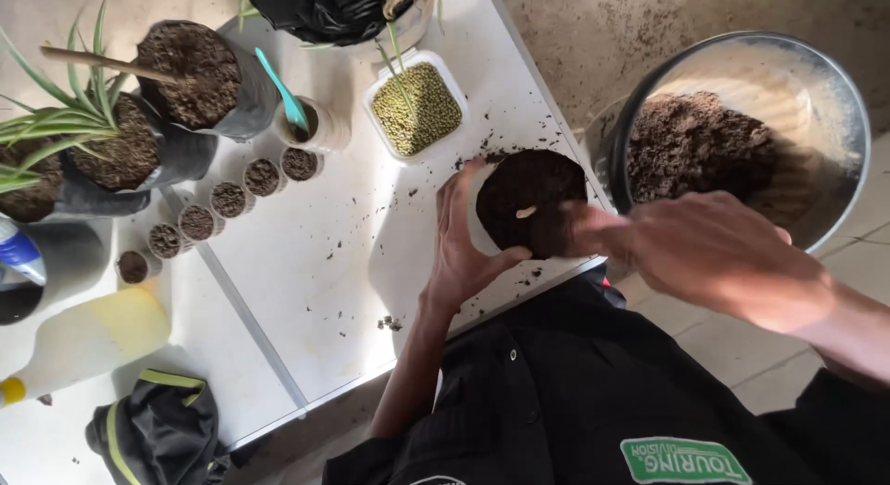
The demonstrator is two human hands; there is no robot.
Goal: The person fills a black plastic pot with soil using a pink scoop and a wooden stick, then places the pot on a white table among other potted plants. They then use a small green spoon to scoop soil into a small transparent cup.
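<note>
- Left hand grips a soil-filled pot at the counter's right edge.
- Right hand (blurred, fingers loosely spread) touches the soil, holding nothing visible.
- Soil bucket stands just beside.

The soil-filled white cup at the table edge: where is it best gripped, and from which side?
Probably around its side wall, from the left. The white cup stands upright, brimful of dark soil, so its top offers no grip. The left hand already wraps that wall, while the right hand reaches over the soil from the right, where a metal bucket crowds the approach.
</note>
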